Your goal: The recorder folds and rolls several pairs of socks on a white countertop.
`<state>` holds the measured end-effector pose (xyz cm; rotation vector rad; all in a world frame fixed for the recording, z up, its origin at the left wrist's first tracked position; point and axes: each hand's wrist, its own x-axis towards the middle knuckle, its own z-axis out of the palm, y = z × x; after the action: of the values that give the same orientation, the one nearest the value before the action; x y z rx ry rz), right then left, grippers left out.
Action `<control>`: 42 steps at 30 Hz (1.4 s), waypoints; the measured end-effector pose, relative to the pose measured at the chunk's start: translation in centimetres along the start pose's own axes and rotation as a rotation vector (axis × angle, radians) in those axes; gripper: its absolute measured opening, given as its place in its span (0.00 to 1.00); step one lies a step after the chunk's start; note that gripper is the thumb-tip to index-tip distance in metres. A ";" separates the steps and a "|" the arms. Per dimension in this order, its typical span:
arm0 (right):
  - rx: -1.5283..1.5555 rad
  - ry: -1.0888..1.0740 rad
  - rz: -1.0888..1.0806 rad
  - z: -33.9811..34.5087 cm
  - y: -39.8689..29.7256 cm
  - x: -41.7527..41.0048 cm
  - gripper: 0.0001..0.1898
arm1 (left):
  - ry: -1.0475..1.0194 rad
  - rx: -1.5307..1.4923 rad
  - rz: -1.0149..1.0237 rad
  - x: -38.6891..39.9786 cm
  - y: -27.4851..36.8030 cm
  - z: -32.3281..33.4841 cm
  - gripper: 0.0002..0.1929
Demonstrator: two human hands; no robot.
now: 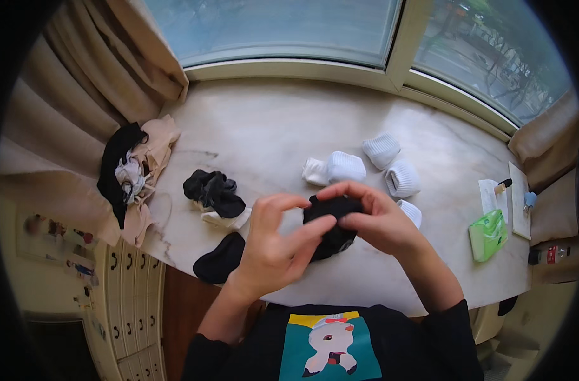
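A bundled black sock [334, 224] is in front of me, above the near part of the marble-look surface. My right hand [382, 221] pinches it from the right between thumb and fingers. At its left side, my left hand [277, 243] has its fingers apart and curved. The left thumb overlaps the bundle, and whether it presses on it is unclear. Beyond my hands lie several rolled white ribbed socks [345, 166], one partly hidden by my right wrist. To the left is a pile of dark socks [214, 190] over off-white socks [225, 218]. A flat black sock [220, 259] lies at the near edge.
A heap of black and beige clothing [142, 164] lies at the far left by the curtain [84, 85]. On the right are a green tissue pack [488, 235], a white board [518, 200] and a bottle [551, 255]. The window frame [289, 69] bounds the back.
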<state>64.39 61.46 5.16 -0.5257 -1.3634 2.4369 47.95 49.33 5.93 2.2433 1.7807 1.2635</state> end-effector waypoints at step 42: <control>-1.083 -0.041 -1.075 7.7 6.8 3.9 0.09 | 0.156 0.061 -0.086 3.9 -9.6 1.3 0.13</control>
<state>56.86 53.93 2.35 0.1029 -2.1290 0.7778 41.03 56.54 2.82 2.1258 1.9701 1.4216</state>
